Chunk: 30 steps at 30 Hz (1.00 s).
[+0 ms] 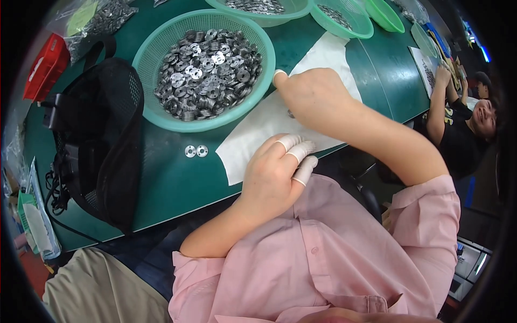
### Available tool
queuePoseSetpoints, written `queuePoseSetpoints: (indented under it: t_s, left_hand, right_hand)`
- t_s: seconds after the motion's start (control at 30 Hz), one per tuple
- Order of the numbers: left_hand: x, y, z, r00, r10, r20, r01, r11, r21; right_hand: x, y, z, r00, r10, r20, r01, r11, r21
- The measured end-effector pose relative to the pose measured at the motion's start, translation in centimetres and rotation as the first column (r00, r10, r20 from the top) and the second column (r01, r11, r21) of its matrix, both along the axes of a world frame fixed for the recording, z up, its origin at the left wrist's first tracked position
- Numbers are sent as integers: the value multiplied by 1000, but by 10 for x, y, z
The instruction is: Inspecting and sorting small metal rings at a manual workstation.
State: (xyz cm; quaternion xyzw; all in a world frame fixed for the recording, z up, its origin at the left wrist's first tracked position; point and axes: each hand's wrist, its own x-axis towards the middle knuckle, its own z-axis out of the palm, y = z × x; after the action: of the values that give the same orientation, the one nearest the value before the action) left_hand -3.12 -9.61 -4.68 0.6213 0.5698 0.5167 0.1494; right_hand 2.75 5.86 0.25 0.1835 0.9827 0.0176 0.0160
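Note:
A white cloth (237, 148) lies slantwise across the green table, with both of my hands over it. My left hand (269, 169) is at the cloth's near edge, its fingers curled together and wearing white finger cots; whatever they hold is hidden. Beyond it my right hand (315, 97) bends down over the cloth, closed, with one white-capped digit showing at its left. A sliver of grey metal (291, 114) peeks out below the right hand. To the left, two round metal discs with holes (196, 151) lie side by side on the table.
A green basket (145, 67) heaped with metal discs (210, 70) stands beyond my left hand. More green baskets (344, 29) line the back. At left are a black mesh bag (116, 140) and a red box (47, 67). A co-worker (458, 118) sits at right.

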Motion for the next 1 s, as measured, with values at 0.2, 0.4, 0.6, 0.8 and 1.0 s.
queuePoseSetpoints:
  t_s: [0.2, 0.4, 0.6, 0.8, 1.0]
  left_hand:
    - [13, -11, 8, 1000, 14, -27, -14, 1000, 13]
    - [20, -12, 16, 994, 47, -96, -49, 999, -19]
    - [33, -16, 27, 995, 44, -89, -47, 998, -35]
    - [34, -3, 20, 997, 55, -47, -56, 998, -16]
    - [38, 11, 10, 988, 100, -119, -99, 995, 7]
  right_hand:
    - [19, -20, 9, 994, -107, 3, 107, 994, -25]
    - [29, -20, 13, 990, -106, -98, 103, 994, -27]
    - [66, 7, -9, 865, -365, -344, 171, 859, -482]
    - [106, 26, 27, 670, -625, -401, 186, 664, -724]
    - [127, 43, 12, 939, -329, -99, 325, 944, -49]
